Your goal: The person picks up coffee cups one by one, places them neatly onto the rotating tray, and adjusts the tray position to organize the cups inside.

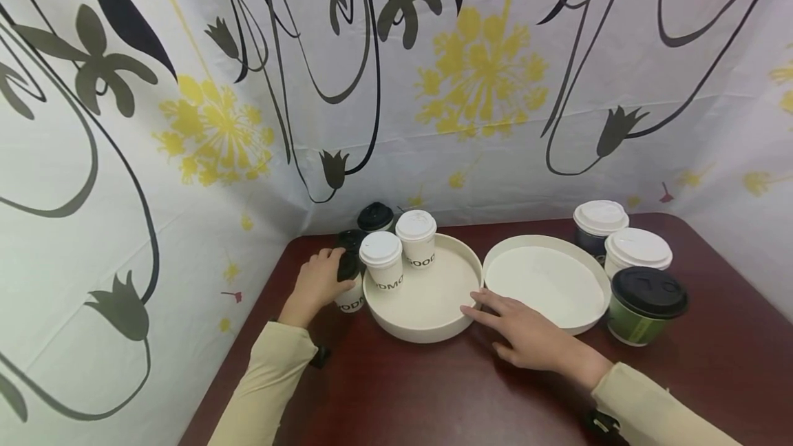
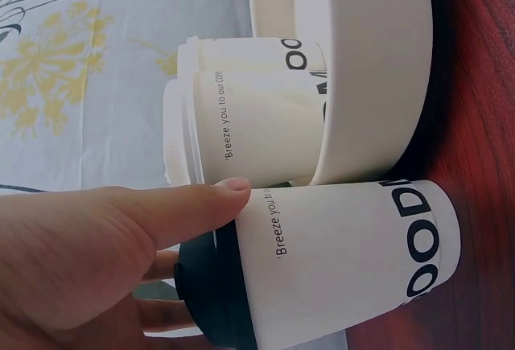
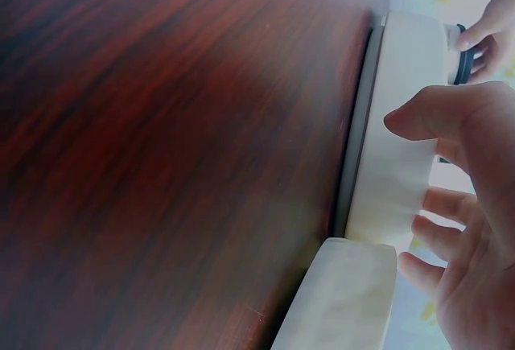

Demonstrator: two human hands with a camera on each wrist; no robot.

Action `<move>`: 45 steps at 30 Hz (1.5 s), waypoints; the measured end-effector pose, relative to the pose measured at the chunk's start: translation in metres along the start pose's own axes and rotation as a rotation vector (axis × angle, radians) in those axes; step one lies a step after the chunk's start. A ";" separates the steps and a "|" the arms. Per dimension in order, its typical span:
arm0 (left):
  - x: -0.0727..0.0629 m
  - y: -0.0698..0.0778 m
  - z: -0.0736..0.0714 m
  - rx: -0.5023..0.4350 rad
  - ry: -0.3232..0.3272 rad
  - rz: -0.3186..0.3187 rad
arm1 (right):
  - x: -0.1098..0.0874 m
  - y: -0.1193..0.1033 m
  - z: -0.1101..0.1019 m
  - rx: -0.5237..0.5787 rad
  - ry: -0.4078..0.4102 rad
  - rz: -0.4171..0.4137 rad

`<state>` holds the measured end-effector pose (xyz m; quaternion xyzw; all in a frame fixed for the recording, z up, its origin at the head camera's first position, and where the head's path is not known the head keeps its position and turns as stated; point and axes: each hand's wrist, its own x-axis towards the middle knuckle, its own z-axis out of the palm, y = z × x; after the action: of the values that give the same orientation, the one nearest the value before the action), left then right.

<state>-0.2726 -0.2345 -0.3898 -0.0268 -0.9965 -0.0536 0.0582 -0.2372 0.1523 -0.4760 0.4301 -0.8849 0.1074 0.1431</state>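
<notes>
My left hand holds a white paper coffee cup with a black lid near its top, thumb on the near side and fingers behind the lid. That cup stands on the table just left of a round cream tray. Inside the tray, at its left, are two white-lidded paper cups, one in front and one behind. My right hand reaches over the tray's right edge, its fingers spread and touching the rim, with nothing held.
A second round cream tray sits close on the right. Beyond it stand two white-lidded cups and a green cup with a black lid. More black-lidded cups stand behind my left hand. Patterned cloth surrounds the dark red table.
</notes>
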 end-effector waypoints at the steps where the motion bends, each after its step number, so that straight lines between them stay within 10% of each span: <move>1: 0.000 0.000 0.000 -0.001 0.001 0.000 | 0.000 0.000 0.000 0.000 0.002 -0.001; 24: -0.006 0.005 -0.019 0.039 0.013 0.004 | 0.003 -0.006 -0.004 -0.017 -0.045 0.021; 45: -0.042 0.043 -0.061 0.140 -0.019 0.063 | 0.003 -0.006 -0.003 -0.004 -0.040 0.030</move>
<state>-0.2212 -0.2003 -0.3304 -0.0547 -0.9970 0.0184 0.0522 -0.2335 0.1474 -0.4715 0.4187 -0.8941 0.0991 0.1244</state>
